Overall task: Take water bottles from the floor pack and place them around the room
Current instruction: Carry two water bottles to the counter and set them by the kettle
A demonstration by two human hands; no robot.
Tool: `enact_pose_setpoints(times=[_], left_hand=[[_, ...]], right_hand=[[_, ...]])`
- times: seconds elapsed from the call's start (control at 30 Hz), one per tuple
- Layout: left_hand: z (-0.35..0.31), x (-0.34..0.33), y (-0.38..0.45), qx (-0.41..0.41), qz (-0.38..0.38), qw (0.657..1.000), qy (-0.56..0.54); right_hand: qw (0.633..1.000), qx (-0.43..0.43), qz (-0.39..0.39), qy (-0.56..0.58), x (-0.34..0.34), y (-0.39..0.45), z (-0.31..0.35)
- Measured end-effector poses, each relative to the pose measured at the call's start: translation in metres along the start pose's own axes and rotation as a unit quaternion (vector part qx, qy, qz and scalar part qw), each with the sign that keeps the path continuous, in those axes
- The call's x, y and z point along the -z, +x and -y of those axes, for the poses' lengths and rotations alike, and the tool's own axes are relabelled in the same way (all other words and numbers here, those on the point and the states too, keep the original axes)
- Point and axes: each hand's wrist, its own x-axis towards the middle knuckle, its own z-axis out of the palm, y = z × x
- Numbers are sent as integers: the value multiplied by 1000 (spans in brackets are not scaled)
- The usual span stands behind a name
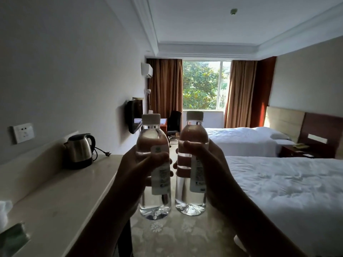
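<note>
Being held up out in front, both forearms are being raised from the bottom of the view and angled in toward the middle, so the two hands are being kept side by side at about the same height. The left hand is being wrapped around the left bottle, thumb lying across the front over the label and fingers curled round the far side. The right hand is being wrapped the same way around the right bottle, thumb across the upper body, fingertips showing through the clear plastic. Both bottles are being kept upright, long axis vertical, white caps pointing up, bases down, just beside each other with a thin gap between. They're being held in mid-air over the patterned carpet, between the counter with the kettle on the left and the near bed on the right, window straight ahead.
</note>
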Motion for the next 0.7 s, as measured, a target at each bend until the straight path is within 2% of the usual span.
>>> enact_pose_setpoints(times=[0.17, 0.4, 0.53, 0.7], left_hand=[[45, -17, 65, 19, -13, 999, 25], [102, -27, 139, 15, -77, 995, 63], [124, -3, 161, 24, -144, 986, 79], [141, 51, 171, 33, -235, 964, 121]], right_hand=[[999, -30, -22, 17, 45, 62, -45], [996, -47, 42, 70, 95, 164, -113], [986, -58, 110, 110, 86, 217, -153], [969, -69, 189, 145, 34, 264, -213]])
